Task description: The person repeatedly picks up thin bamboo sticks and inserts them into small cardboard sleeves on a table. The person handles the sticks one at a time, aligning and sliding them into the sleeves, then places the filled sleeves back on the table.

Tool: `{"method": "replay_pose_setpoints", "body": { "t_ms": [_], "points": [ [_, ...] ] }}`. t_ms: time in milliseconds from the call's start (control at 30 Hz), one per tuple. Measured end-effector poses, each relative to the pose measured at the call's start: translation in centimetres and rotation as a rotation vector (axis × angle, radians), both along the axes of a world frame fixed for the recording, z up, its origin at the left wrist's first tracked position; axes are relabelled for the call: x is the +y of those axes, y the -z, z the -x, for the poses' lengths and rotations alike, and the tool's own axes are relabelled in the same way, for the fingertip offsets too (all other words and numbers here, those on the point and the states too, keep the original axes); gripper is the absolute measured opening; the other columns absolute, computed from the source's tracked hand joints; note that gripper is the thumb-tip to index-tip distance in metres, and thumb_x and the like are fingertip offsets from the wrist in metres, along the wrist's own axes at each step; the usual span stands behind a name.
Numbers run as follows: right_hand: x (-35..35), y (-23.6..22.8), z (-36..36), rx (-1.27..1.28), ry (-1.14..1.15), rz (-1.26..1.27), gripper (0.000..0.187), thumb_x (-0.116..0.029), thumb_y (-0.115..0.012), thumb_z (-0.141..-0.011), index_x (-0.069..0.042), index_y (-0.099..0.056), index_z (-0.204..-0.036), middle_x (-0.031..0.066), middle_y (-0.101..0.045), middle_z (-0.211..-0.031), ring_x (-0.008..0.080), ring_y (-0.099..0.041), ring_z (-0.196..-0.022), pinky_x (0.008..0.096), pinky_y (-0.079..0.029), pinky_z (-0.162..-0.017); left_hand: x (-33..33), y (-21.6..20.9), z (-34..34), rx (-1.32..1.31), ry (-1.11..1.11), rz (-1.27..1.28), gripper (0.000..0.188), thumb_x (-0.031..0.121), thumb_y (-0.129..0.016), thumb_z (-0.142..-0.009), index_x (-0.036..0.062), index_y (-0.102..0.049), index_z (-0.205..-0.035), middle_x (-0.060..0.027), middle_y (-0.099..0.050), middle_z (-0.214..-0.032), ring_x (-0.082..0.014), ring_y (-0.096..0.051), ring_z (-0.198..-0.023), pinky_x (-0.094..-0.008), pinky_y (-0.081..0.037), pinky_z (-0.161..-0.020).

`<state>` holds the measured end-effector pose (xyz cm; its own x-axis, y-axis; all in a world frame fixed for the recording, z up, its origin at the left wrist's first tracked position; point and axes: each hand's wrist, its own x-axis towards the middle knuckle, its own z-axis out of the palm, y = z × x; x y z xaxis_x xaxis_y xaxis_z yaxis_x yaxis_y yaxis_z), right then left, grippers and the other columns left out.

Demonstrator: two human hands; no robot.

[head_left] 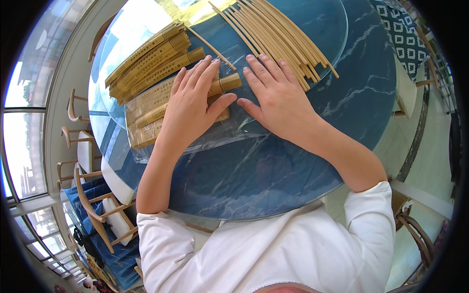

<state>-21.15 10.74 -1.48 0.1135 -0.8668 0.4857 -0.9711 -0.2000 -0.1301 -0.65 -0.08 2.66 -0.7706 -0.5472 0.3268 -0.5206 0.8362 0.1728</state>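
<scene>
My left hand (pixel 190 105) lies with its fingers stretched out over brown paper chopstick sleeves (pixel 146 117), which rest on clear plastic wrapping (pixel 222 140). The end of one rolled sleeve (pixel 229 83) sticks out to the right from under that hand. Flat beside it, my right hand (pixel 281 100) has its fingers spread, holding nothing. Its fingertips are near the lower ends of a row of wooden chopsticks (pixel 276 36). A single chopstick (pixel 211 48) lies slanted beyond my left fingertips. Farther left is a pile of printed sleeves (pixel 149 61).
Everything lies on a round blue marbled table (pixel 244 185) with a clear glass disc (pixel 344 29) on top. Wooden chairs (pixel 110 215) stand at the left by the windows (pixel 24 151). A patterned cloth (pixel 400 36) hangs at the far right.
</scene>
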Motion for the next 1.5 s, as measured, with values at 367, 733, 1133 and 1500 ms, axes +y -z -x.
{"method": "replay_pose_setpoints", "body": {
  "t_ms": [367, 733, 1133, 1500],
  "points": [
    [-0.8, 0.1, -0.4, -0.008, -0.097, 0.076, 0.042, -0.025, -0.065, -0.104, -0.003, -0.065, -0.139, 0.0157, -0.061, -0.15, 0.0339, -0.052, -0.144, 0.0545, -0.037, -0.121, 1.9, 2.0, -1.7, -0.033, -0.101, 0.098, 0.046, 0.03, -0.059, -0.108, 0.0046, -0.059, -0.146, -0.0162, -0.058, -0.155, -0.033, -0.05, -0.148, -0.0497, -0.029, -0.128],
    [-1.6, 0.4, 0.0, 0.005, -0.124, 0.154, 0.022, -0.017, -0.069, -0.1, -0.006, -0.069, -0.119, 0.0129, -0.067, -0.14, 0.0316, -0.056, -0.14, 0.0528, -0.037, -0.122, 2.1, 2.2, -1.5, 0.067, -0.058, 0.102, 0.034, 0.022, -0.063, -0.105, 0.0051, -0.064, -0.135, -0.0145, -0.063, -0.149, -0.033, -0.057, -0.141, -0.0489, -0.036, -0.123],
    [-2.5, -1.1, 3.3, 0.022, 0.029, 0.229, 0.023, -0.017, -0.072, -0.1, -0.009, -0.07, -0.121, 0.0052, -0.073, -0.129, 0.0267, -0.065, -0.129, 0.0474, -0.044, -0.119, 1.6, 1.3, -2.7, 0.093, -0.118, 0.085, 0.031, 0.016, -0.064, -0.104, 0.0083, -0.065, -0.134, -0.0107, -0.069, -0.142, -0.0291, -0.061, -0.136, -0.0497, -0.036, -0.124],
    [-3.6, -3.1, 2.0, -0.067, -0.229, 0.156, 0.028, -0.008, -0.071, -0.1, -0.004, -0.073, -0.128, 0.0113, -0.072, -0.106, 0.0306, -0.069, -0.104, 0.0456, -0.053, -0.108, -2.6, 1.6, -5.6, 0.149, -0.236, 0.329, 0.032, 0.016, -0.066, -0.104, 0.0145, -0.072, -0.135, -0.0021, -0.074, -0.135, -0.0206, -0.067, -0.13, -0.0506, -0.034, -0.126]
  ]
}}
